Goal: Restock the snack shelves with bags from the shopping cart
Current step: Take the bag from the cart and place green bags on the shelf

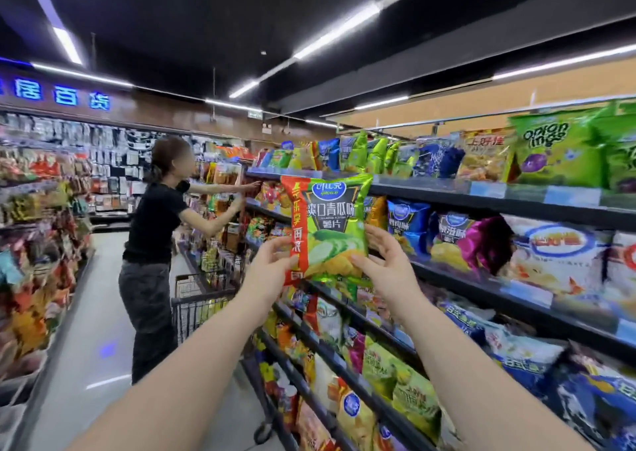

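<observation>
In the snack aisle, held up at chest height in front of the snack shelves [481, 189], is a green crisp bag [330, 226] with a red strip down its left side. It is in the air and not yet on any shelf. The left hand [272, 268] pinches its lower left edge, and the right hand [385, 264] grips the lower right corner, thumb on the front and fingers up the side.

The shelves to the right look largely stocked, with blue, green and white bags standing in rows, so this bag seems to be one of many. Behind the arms stands the shopping cart [199, 299], and packets show through its wire, so I judge there is more to shelve. Beyond the cart a second person [155, 226] reaches into the same shelving.
</observation>
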`<state>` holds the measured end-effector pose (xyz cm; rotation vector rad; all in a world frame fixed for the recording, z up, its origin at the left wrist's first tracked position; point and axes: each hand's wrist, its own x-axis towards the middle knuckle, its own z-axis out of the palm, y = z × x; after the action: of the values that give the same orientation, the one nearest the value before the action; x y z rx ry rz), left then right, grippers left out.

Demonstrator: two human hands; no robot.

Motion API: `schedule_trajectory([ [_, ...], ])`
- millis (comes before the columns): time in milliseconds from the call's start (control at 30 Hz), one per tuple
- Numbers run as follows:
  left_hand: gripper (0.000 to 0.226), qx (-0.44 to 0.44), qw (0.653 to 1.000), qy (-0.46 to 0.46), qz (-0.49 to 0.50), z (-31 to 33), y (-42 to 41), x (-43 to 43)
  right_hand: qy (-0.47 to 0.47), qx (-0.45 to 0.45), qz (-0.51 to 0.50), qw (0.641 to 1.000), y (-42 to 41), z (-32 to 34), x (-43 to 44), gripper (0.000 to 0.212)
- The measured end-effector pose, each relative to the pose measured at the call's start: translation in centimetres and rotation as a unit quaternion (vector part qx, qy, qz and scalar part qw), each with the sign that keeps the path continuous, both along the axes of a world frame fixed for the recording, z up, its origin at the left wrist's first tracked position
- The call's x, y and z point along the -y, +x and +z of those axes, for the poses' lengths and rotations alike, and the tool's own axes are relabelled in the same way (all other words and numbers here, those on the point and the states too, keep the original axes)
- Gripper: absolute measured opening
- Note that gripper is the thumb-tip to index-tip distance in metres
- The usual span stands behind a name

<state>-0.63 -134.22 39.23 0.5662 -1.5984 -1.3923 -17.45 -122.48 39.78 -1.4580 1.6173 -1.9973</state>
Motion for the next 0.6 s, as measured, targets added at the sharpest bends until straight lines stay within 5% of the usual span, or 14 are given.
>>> schedule_trajectory([
  [600,0.031,-0.010,0.987,-0.057,-0.150,9.8,-25.7,26.4,-0.018,-0.094,-0.209,0.973,-20.0,9.2,20.7,0.055],
])
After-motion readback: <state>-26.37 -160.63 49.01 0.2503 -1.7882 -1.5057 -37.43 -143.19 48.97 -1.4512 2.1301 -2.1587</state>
